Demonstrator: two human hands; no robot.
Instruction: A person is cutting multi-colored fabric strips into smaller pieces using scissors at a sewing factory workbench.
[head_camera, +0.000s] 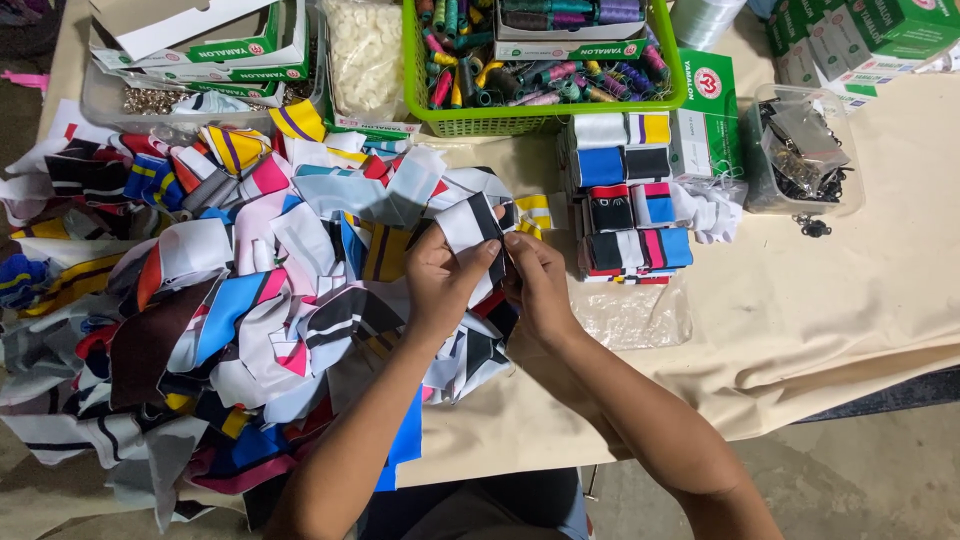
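Left hand: the left hand (440, 285) pinches a black-and-white fabric strip (478, 228) between thumb and fingers, gripping its lower part.
Right hand: the right hand (538, 283) grips the same strip from the other side, fingertips meeting those of the left hand.
Strip: held upright just above the tabletop, at the right edge of the loose pile, its top end free.
Loose pile: a heap of coloured fabric pieces (230, 310) spreads to the left of the hands and under them, in blue, pink, white, black, yellow and brown.
Folded stack: neat folded fabric bundles (625, 195) lie just right of the hands, in rows.
Plastic bag: a clear plastic bag (635, 315) lies below the stack, near the right hand.
Far side: a green basket (545, 118) of thread spools, a clear container (805, 150) of dark metal clips, and green and white boxes (860, 35).
Surface: the tabletop (830, 290) is covered with a beige cloth.
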